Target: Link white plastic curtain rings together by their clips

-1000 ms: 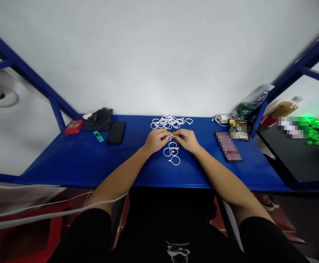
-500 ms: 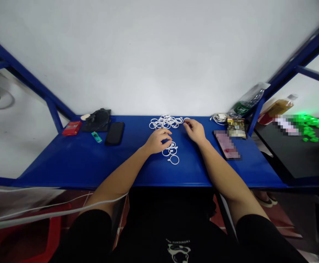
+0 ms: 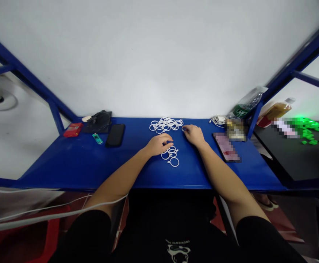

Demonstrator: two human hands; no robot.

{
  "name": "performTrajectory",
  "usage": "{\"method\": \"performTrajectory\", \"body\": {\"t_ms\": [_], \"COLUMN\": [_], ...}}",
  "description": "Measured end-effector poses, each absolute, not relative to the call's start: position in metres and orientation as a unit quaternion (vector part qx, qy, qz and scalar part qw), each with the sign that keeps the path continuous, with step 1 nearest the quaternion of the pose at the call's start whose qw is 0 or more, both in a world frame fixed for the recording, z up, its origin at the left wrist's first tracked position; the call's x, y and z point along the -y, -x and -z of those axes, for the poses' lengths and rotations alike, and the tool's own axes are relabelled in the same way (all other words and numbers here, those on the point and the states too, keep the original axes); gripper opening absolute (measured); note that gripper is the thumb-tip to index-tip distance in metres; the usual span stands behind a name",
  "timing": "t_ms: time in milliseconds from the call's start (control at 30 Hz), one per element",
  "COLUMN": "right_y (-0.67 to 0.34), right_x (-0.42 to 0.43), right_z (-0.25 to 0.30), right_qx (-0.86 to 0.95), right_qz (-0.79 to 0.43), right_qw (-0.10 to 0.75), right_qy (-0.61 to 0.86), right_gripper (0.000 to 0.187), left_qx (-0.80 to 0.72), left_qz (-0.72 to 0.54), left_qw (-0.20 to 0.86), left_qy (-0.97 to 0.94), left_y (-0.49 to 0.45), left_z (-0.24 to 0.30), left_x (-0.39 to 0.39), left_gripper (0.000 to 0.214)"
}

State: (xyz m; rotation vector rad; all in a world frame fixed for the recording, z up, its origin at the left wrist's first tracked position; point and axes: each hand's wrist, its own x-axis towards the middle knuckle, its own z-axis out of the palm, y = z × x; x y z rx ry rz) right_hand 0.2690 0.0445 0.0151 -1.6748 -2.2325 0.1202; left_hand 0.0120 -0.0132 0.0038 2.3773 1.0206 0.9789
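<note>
A heap of white plastic rings (image 3: 165, 124) lies at the back middle of the blue table (image 3: 74, 160). A short chain of joined white rings (image 3: 171, 155) lies nearer me. My left hand (image 3: 159, 143) rests curled on the top end of that chain, fingers bent over a ring. My right hand (image 3: 193, 133) lies just right of the heap, its fingertips pinched on a single white ring at the heap's edge.
At the back left are a red box (image 3: 73, 129), a black cloth (image 3: 98, 120), a teal lighter (image 3: 97, 138) and a black phone (image 3: 115, 134). On the right are a second phone (image 3: 226, 147), a white cable (image 3: 219, 119), a packet (image 3: 235, 129) and bottles (image 3: 247, 102).
My hands held a ring together over the chain a second ago. My right hand then reached back to the heap's right edge, and my left hand dropped onto the chain.
</note>
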Motion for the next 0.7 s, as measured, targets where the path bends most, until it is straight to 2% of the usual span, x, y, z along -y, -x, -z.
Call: {"method": "performTrajectory", "body": {"t_ms": [167,333,500,700], "right_y": [-0.26,-0.257,-0.271,-0.277], "right_x": [-0.035,-0.031,-0.034,-0.036], "right_z": [-0.017,-0.022,-0.028,-0.029], "right_qx": [0.81,0.832,0.855,0.871], "right_qz": [-0.144,-0.197,-0.205,-0.239], "right_qw": [0.223,0.251,0.215,0.161], "right_qy": [0.523,0.454,0.425,0.398], "right_gripper": [0.022,0.027,0.036,0.035], "left_qx": [-0.384,-0.397,-0.424,-0.413], "left_qz": [-0.353,-0.349,-0.311,-0.28], "left_qw": [0.165,0.155,0.174,0.199], "left_qy": [-0.837,-0.835,-0.833,-0.843], "left_y": [-0.01,-0.01,-0.01,-0.012], "left_z": [-0.004,-0.004,-0.004,-0.006], "left_x": [0.011,0.011,0.011,0.015], "left_gripper": [0.021,0.021,0.019,0.019]}}
